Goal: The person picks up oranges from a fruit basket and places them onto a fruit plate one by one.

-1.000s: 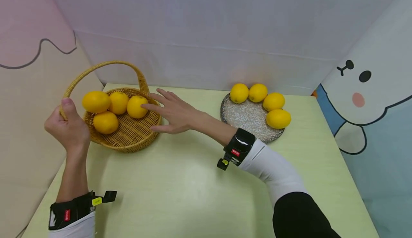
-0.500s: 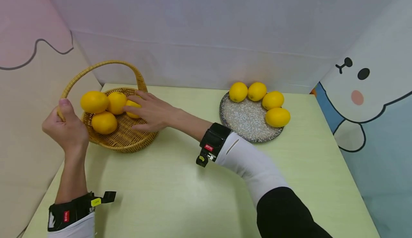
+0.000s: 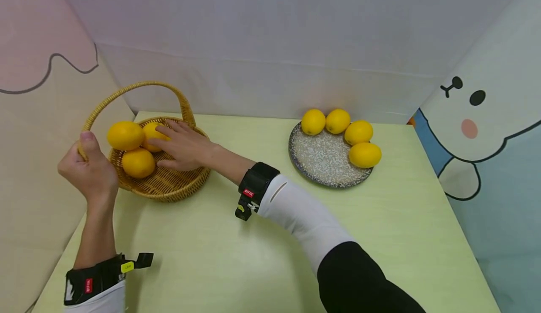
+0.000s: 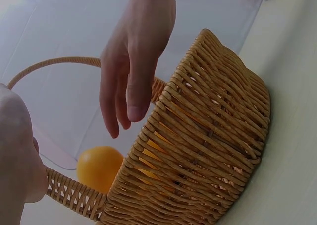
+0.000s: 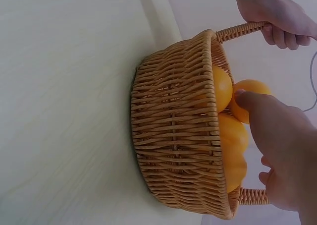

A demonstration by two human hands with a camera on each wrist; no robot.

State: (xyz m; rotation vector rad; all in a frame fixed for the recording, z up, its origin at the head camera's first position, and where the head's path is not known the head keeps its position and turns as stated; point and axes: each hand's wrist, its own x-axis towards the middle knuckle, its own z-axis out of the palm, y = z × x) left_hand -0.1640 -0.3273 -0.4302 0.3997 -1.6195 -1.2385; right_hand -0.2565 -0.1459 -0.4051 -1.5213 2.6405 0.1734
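My left hand [image 3: 90, 169] grips the handle [image 3: 145, 84] of a wicker basket [image 3: 169, 194] at its left side. Inside the basket are several lemons: one lemon [image 3: 125, 136] sits high at the left, another [image 3: 138, 163] lies in front of it, and a third [image 3: 152, 132] is partly under the right fingers. My right hand [image 3: 186, 147] reaches over the basket's right rim with fingers extended, hiding another lemon in the head view. In the right wrist view, the right thumb [image 5: 242, 97] overlaps the upper lemon [image 5: 252, 88]; the left wrist view shows those fingers pointing down.
A round speckled plate [image 3: 317, 162] stands to the right, with several lemons along its back and right edge, such as the front one [image 3: 365, 155]. A pale green table [image 3: 203, 256] carries both. A light cloth wall [image 3: 270, 87] rises behind.
My right hand has moved left from the basket's rim to over the lemons, covering the rightmost one. The left hand stays on the handle, and the plate's lemons have not moved.
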